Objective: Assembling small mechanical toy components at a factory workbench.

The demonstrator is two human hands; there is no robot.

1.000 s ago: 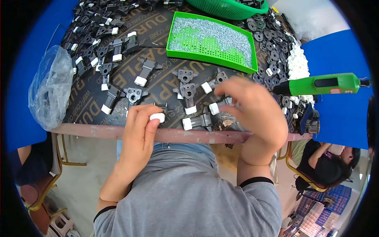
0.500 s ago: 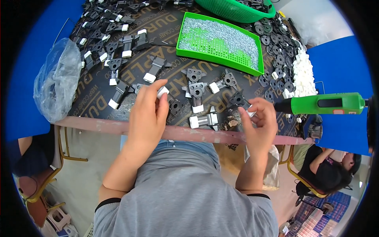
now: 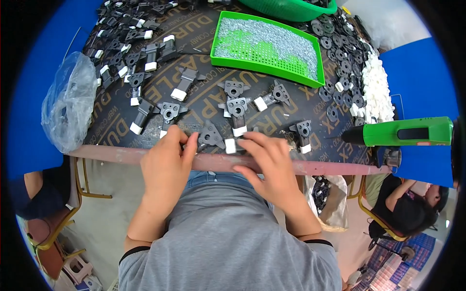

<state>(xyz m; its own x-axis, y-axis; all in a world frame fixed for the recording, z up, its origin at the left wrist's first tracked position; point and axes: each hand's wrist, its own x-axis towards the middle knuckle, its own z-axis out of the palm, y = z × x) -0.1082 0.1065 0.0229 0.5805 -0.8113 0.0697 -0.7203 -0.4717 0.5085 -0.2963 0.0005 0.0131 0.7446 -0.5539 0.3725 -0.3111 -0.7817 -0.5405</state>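
Observation:
My left hand is at the near table edge with its fingers curled in and the thumb close to them. Whatever it holds, if anything, is hidden. Just right of its thumb lies a black plastic bracket with a round hole. My right hand reaches over a lying part with a white cap, its fingertips at that part and its thumb apart. Most of this part is under the fingers. Right of the hand rests another black bracket with a white cap. More capped brackets lie beyond both hands.
A green tray of small metal pieces stands at the back, near a green basket. Black discs and white caps are heaped right, near a green power driver. A clear plastic bag hangs left.
My right hand has let go of the capped bracket at the right and moved left to the lying part. My left hand has come down nearer the edge; the white cap at its fingertips no longer shows.

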